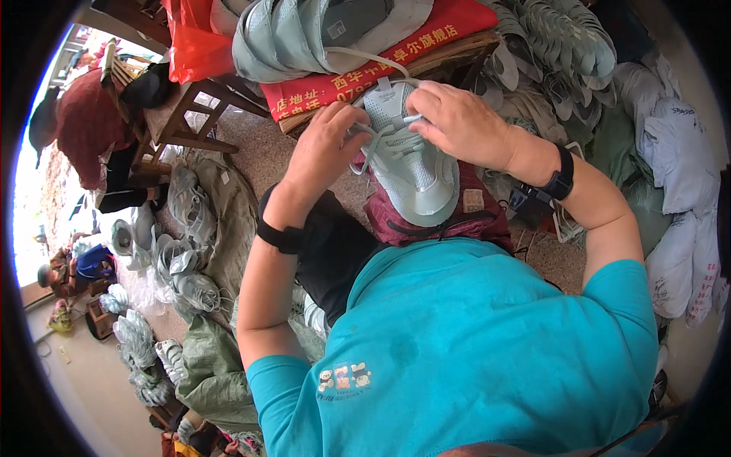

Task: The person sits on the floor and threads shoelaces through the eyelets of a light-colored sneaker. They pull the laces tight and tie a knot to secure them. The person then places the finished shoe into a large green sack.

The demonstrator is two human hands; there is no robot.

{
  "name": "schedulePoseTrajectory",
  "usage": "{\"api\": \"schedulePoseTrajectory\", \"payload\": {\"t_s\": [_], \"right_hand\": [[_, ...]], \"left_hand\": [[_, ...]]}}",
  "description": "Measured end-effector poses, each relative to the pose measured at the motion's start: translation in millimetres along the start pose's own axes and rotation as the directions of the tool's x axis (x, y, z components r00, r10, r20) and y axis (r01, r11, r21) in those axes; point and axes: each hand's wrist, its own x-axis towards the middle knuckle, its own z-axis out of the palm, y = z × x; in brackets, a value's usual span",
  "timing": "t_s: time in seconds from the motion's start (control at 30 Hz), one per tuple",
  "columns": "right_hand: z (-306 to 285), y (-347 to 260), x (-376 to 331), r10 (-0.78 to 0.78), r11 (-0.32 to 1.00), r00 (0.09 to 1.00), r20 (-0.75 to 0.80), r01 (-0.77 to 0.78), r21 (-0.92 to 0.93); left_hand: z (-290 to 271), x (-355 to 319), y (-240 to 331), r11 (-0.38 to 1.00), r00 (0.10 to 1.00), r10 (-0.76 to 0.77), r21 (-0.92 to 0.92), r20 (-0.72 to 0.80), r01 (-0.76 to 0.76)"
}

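A pale grey-green shoe upper (pixel 418 183) with a mesh tongue rests on maroon fabric (pixel 487 213) over my lap, its toe pointing toward me. Laces of the same pale colour cross its front. At the upper's left side, my left hand (pixel 327 145) is closed, thumb and fingers pinching a shoelace (pixel 368 142). Across from it, my right hand (pixel 461 122) pinches the lace beside the tongue, fingers bent. Parts of both hands' fingertips are hidden. Just beyond, stacked uppers (pixel 293 38) lie on a red printed sheet (pixel 396 57), a pale cord trailing from them toward my right hand.
The sheet covers a wooden table (pixel 457 55), with a red plastic bag (pixel 194 38) beside it. A wooden stool (pixel 171 118) stands left. Bundled uppers (pixel 190 206) and a green sack (pixel 217 373) lie on the floor. White sacks (pixel 674 152) are piled right. Other people sit far left.
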Motion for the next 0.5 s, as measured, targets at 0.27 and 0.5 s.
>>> {"api": "schedulePoseTrajectory", "payload": {"t_s": [0.27,0.5], "right_hand": [[1.0,12.9,-22.8,0.621,0.428,0.688,0.376,-0.699,0.573],[-1.4,37.1,-39.5,0.391,0.920,0.918,-0.070,-0.388,0.053]], "left_hand": [[7.0,14.0,2.4,0.985,0.985,-0.168,-0.020,0.035,0.169],[17.3,11.6,-6.9,0.962,0.973,-0.231,-0.154,-0.026,0.224]]}}
